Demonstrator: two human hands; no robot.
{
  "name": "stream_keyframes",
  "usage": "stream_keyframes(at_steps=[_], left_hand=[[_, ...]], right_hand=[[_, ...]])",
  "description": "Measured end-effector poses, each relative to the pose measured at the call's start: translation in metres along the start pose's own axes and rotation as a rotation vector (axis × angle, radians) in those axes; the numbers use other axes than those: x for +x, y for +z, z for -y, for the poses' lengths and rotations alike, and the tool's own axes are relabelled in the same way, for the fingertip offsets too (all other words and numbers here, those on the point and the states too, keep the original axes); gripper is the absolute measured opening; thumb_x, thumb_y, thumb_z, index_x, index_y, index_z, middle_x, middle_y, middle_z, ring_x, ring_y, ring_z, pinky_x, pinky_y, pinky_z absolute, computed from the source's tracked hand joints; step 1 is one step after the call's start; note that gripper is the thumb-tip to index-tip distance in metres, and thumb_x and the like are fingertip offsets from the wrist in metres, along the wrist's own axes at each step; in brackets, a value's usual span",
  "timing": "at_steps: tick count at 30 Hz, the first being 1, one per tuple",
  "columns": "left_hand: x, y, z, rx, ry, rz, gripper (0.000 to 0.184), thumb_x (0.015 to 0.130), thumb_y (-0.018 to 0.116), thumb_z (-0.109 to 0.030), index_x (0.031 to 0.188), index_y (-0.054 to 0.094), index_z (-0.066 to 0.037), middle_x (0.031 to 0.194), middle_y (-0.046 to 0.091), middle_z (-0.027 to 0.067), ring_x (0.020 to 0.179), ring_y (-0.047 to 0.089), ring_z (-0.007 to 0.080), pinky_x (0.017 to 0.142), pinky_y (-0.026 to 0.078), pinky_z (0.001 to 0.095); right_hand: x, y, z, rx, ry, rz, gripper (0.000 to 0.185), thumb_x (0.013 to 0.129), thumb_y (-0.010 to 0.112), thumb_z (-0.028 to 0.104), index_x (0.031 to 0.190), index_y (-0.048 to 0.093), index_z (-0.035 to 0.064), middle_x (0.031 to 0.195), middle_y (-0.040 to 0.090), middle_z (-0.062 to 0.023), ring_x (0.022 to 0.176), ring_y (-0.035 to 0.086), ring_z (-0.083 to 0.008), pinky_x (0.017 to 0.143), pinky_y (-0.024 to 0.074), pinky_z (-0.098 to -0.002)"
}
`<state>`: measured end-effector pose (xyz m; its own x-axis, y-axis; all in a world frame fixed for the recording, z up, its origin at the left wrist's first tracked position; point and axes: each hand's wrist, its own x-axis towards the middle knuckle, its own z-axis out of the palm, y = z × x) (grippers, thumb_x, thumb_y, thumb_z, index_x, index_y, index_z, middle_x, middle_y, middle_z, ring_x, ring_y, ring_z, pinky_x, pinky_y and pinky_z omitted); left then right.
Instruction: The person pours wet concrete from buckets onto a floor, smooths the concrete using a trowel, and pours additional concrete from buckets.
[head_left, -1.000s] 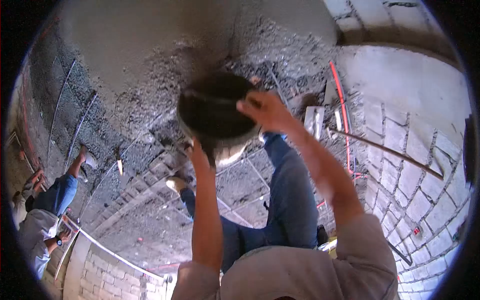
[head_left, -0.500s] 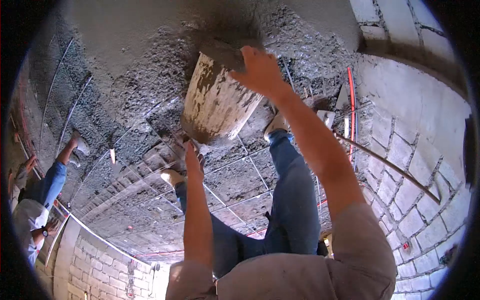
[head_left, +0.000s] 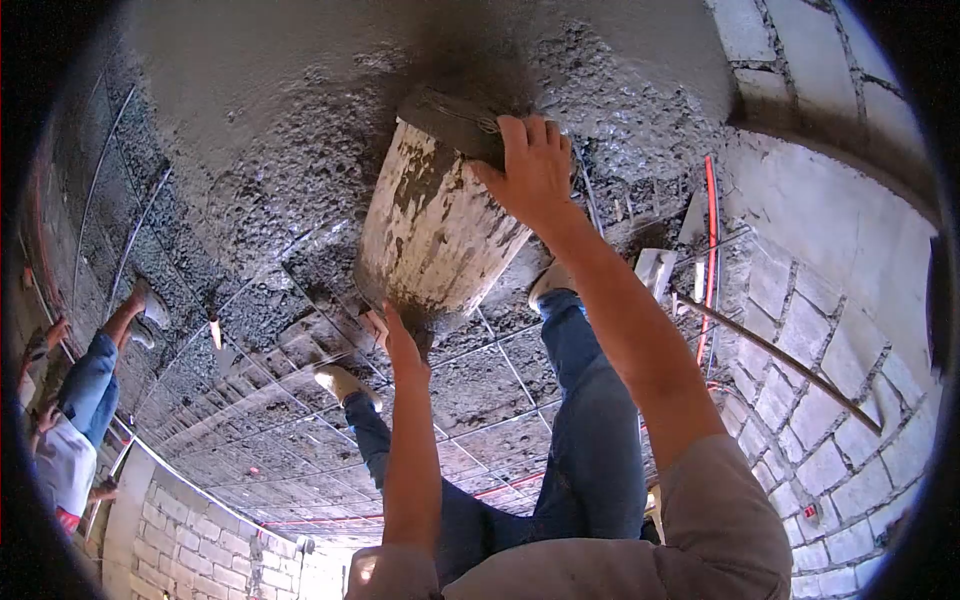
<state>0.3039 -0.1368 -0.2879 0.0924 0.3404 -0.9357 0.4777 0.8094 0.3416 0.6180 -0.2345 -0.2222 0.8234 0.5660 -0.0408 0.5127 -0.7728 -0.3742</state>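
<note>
Holding a splattered bucket [head_left: 440,220] tipped, mouth toward wet concrete [head_left: 260,85] laid beyond it, the person [head_left: 590,570] curls the right hand [head_left: 530,170], fingers bent, over its rim and braces its base with the left hand [head_left: 401,346], grip unclear, while rebar [head_left: 515,370] on the bucket's near side lies uncovered.

The bucket [head_left: 445,220] is off-white blotched with dark grey, its rim [head_left: 448,122] dark grey. The concrete [head_left: 250,90] is grey, the pipe [head_left: 711,230] red, the jeans [head_left: 590,430] blue. Darker lines cross the pale block wall [head_left: 775,350].
</note>
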Motion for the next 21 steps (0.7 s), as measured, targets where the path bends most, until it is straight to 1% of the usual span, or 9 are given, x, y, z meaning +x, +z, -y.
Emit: stream_keyframes(at_steps=[3,4,8,11,13,14,17,20,21], left_hand=[[-0.017,0.014,-0.001,-0.095,0.07,0.022,0.085,0.084,0.047,-0.063,0.144,0.022,-0.008,0.15,0.021,0.007,0.134,0.026,0.0236,0.107,0.022,0.0405],[-0.05,0.038,-0.027,-0.106,0.041,-0.042,0.076,0.089,0.046,-0.056,0.141,0.029,-0.003,0.143,0.034,0.0088,0.128,0.036,0.0215,0.105,0.027,0.0323],[-0.095,0.063,-0.062,-0.049,0.082,-0.019,0.066,0.092,0.046,-0.048,0.137,0.035,-0.001,0.136,0.042,0.0094,0.122,0.042,0.0208,0.102,0.031,0.0322],[-0.121,0.078,-0.088,0.071,0.181,0.04,0.06,0.094,0.045,-0.043,0.134,0.038,0.0,0.133,0.044,0.0103,0.12,0.043,0.0196,0.1,0.033,0.0314],[-0.139,0.089,-0.102,0.057,0.186,0.158,0.063,0.091,0.047,-0.048,0.134,0.038,-0.002,0.131,0.046,0.0137,0.115,0.049,0.0249,0.097,0.04,0.0391],[-0.156,0.097,-0.115,0.06,0.243,0.242,0.056,0.095,0.045,-0.038,0.136,0.035,0.0,0.132,0.045,0.0115,0.118,0.044,0.0189,0.099,0.034,0.0319],[-0.111,0.054,-0.098,-0.185,0.294,0.193,0.06,0.093,0.046,-0.042,0.136,0.034,-0.001,0.134,0.042,0.0113,0.118,0.044,0.02,0.1,0.033,0.0324],[0.011,0.005,-0.055,0.175,0.286,-0.004,0.072,0.089,0.045,-0.055,0.139,0.031,-0.006,0.14,0.036,0.0112,0.121,0.043,0.0249,0.099,0.034,0.0347],[0.036,0.014,-0.049,-0.024,0.259,0.108,0.072,0.089,0.044,-0.057,0.139,0.03,-0.007,0.139,0.037,0.0111,0.123,0.041,0.0251,0.1,0.033,0.0359]], right_hand=[[0.005,0.008,-0.021,0.038,-0.019,-0.077,0.064,0.069,0.075,0.04,0.117,0.046,0.0078,0.104,0.049,-0.0182,0.098,0.047,-0.0373,0.08,0.036,-0.0509],[0.006,0.011,-0.029,0.048,-0.044,-0.12,0.064,0.068,0.074,0.041,0.116,0.047,0.0086,0.102,0.049,-0.0182,0.096,0.047,-0.0359,0.08,0.0352,-0.0503],[0.045,0.003,-0.058,-0.01,-0.068,-0.142,0.076,0.077,0.063,0.057,0.127,0.04,0.0034,0.112,0.045,-0.0225,0.102,0.044,-0.0392,0.087,0.0344,-0.0543],[0.081,0.002,-0.087,-0.056,-0.019,-0.133,0.08,0.076,0.062,0.059,0.128,0.039,0.0019,0.117,0.044,-0.0233,0.106,0.043,-0.0401,0.088,0.0348,-0.0541],[0.098,0.009,-0.108,-0.024,-0.025,-0.165,0.081,0.076,0.062,0.059,0.127,0.039,0.0011,0.117,0.043,-0.0238,0.106,0.044,-0.0404,0.089,0.0356,-0.053],[0.105,0.011,-0.112,-0.01,-0.022,-0.195,0.081,0.076,0.062,0.059,0.126,0.04,0.0003,0.118,0.043,-0.0242,0.106,0.044,-0.0406,0.09,0.0364,-0.0518],[0.123,0.017,-0.123,0.172,0.069,-0.113,0.078,0.074,0.065,0.056,0.124,0.044,-0.0001,0.116,0.047,-0.0251,0.111,0.045,-0.0423,0.093,0.0355,-0.0529],[0.131,0.024,-0.125,0.233,0.058,-0.096,0.076,0.073,0.066,0.056,0.121,0.046,-0.0001,0.112,0.05,-0.025,0.107,0.048,-0.042,0.091,0.0379,-0.0503],[0.132,0.027,-0.124,0.225,0.061,-0.104,0.076,0.073,0.066,0.056,0.121,0.046,-0.0001,0.112,0.05,-0.025,0.107,0.048,-0.042,0.091,0.0379,-0.0503]])
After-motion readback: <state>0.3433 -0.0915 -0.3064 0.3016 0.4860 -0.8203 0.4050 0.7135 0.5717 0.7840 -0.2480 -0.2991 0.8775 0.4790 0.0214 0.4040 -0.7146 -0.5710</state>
